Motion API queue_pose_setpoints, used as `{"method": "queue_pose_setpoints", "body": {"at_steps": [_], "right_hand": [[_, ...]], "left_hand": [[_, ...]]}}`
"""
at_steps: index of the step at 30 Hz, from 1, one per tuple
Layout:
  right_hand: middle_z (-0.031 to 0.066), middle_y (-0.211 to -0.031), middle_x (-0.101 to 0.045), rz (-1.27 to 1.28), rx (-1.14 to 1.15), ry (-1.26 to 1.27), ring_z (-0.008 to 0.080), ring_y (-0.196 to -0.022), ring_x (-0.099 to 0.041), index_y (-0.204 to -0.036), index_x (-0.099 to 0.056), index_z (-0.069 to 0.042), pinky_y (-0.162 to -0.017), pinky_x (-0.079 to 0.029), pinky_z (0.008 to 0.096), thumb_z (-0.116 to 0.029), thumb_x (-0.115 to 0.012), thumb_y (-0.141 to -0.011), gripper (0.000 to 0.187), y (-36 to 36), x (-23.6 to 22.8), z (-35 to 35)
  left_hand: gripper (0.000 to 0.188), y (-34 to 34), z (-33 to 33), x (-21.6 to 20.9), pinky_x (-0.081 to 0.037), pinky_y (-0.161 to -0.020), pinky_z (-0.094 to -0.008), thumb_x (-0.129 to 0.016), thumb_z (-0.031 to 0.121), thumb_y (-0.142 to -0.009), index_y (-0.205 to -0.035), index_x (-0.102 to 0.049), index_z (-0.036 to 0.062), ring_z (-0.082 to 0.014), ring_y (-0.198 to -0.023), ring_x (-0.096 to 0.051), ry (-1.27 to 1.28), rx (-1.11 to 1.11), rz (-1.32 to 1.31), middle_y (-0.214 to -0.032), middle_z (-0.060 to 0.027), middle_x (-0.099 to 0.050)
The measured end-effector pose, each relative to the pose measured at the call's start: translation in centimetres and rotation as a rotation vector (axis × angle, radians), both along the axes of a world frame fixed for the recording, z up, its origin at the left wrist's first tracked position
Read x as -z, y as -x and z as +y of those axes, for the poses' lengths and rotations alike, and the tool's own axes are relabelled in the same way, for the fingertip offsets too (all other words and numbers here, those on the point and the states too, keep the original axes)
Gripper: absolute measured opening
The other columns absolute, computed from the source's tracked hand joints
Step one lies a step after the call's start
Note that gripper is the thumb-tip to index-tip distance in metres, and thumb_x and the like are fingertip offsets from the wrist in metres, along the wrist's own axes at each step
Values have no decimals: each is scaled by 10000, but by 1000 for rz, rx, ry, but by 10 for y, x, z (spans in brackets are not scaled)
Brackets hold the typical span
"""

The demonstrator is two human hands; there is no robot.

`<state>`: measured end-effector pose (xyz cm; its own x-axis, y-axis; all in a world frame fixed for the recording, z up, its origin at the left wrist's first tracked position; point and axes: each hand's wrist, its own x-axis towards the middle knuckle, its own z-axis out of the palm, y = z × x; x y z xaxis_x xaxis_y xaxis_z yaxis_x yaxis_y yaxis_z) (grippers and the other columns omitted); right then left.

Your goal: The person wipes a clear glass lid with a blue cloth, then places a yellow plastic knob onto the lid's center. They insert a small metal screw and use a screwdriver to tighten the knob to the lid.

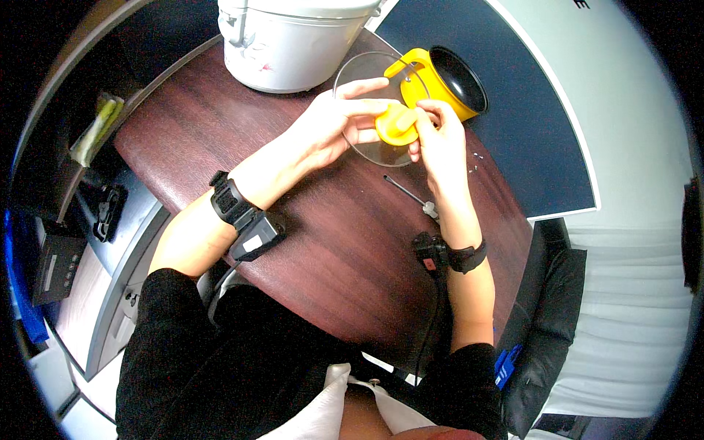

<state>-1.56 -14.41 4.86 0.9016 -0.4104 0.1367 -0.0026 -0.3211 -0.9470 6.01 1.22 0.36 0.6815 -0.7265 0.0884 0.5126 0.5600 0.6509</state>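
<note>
A round clear glass lid with a yellow knob is raised over the dark wood-grain table. My left hand holds the lid from its left side, the fingers spread along the glass and reaching to the knob. From the right, my right hand pinches the right edge of the knob between thumb and fingers. Just beyond it is a yellow pot with a black inside and a yellow handle, its mouth facing right. Below my hands lies a thin screwdriver, its pale handle end partly beside my right wrist.
A white rice cooker stands at the table's far edge. Dark blue partition panels border the back and right. Small pale bits lie right of my right hand. A black device with a cable is at my right wrist. A desk stands left.
</note>
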Motion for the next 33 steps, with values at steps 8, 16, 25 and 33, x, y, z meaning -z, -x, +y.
{"method": "queue_pose_setpoints", "body": {"at_steps": [8, 16, 25, 33], "right_hand": [[24, -707, -597, 6, 21, 375, 67, -579, -528, -874, -624, 8, -537, -448, 236, -222, -721, -873, 250, 4, 8, -5], [97, -855, -655, 35, -111, -90, 150, -682, -643, -1062, -593, 33, -590, -527, 238, -203, -646, -939, 271, 31, -13, 0], [125, -1213, -564, -156, -311, -525, 228, -1114, -582, -1223, -459, 1, -956, -500, 370, -33, -639, -882, 387, 60, 14, -8], [112, -1224, -566, -121, -342, -760, 240, -1102, -595, -1187, -476, -31, -945, -503, 392, -77, -653, -863, 372, 69, 28, -18]], "left_hand": [[479, 13, 1, -4, -545, -910, -343, -635, 85, -907, -1360, -490, 34, -203, -1038, -655, -36, -139, -43, -1205, -150, -640], [467, 32, -2, -10, -490, -968, -301, -614, -5, -878, -1339, -538, 19, -163, -1057, -636, -37, -266, -478, -1190, -111, -657], [546, 35, 8, -18, -377, -1093, -459, -643, -46, -745, -1262, -631, 129, -249, -1257, -553, -270, -459, -1461, -1275, -69, -638], [429, 35, 16, -22, -342, -1046, -557, -675, 109, -724, -1126, -715, 255, -260, -1258, -521, -373, -623, -1890, -1227, 46, -652]]}}
